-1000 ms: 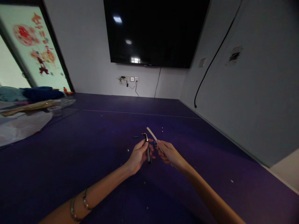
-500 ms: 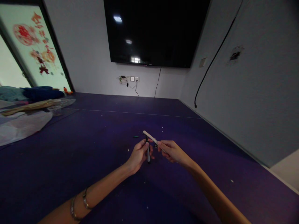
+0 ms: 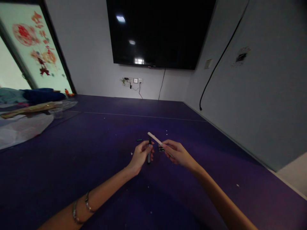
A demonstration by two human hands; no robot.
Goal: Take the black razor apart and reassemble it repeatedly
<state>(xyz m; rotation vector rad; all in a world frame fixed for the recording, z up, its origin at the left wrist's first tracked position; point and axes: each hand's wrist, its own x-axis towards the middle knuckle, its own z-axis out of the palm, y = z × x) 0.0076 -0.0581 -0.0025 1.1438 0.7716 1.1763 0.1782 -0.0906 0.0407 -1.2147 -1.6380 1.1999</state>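
My left hand (image 3: 140,156) is closed around a slim black-and-grey pen-shaped tool (image 3: 149,156), held nearly upright; its exact kind is too small to tell. My right hand (image 3: 176,152) pinches a thin white stick (image 3: 154,138), which slants up and left. The stick's far end passes just above the tool's dark top; whether they touch I cannot tell. Partly behind the right fingers, a small dark object with pale stripes (image 3: 161,148) shows on the purple surface (image 3: 96,166). A short dark green piece (image 3: 139,140) lies beyond my left hand.
Small white scraps (image 3: 131,153) dot the surface. Folded blue cloth (image 3: 44,95), plastic sheeting (image 3: 26,129) and a small orange item (image 3: 69,93) are at the far left. A television (image 3: 160,32) hangs on the back wall, and a black cable (image 3: 216,65) runs down the right wall.
My left hand has shifted slightly left with the dark tool, away from my right hand. More of the striped dark object shows between the hands. The white stick has barely moved.
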